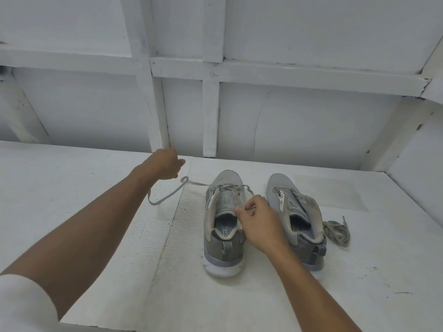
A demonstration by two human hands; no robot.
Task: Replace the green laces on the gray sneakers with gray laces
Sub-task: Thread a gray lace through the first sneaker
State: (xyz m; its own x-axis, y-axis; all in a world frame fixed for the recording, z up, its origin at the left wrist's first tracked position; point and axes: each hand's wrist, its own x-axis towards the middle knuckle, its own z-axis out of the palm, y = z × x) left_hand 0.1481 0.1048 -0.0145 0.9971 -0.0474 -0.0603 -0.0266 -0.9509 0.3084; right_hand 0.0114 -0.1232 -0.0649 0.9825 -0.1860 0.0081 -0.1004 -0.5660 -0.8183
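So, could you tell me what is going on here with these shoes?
A person is lacing a pair of gray sneakers on a white surface. The left hand pulls one end of a gray lace out to the side. The right hand appears to pinch the other end at the eyelets of the left sneaker. Only the eyelets nearest the toe are threaded. The right sneaker looks unlaced, and a bundled lace lies beside it.

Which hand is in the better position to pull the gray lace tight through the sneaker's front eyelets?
The left hand. It grips the gray fabric lace, which runs to the front eyelets of the gray mesh sneaker. The right hand pinches at that sneaker's eyelet edge.
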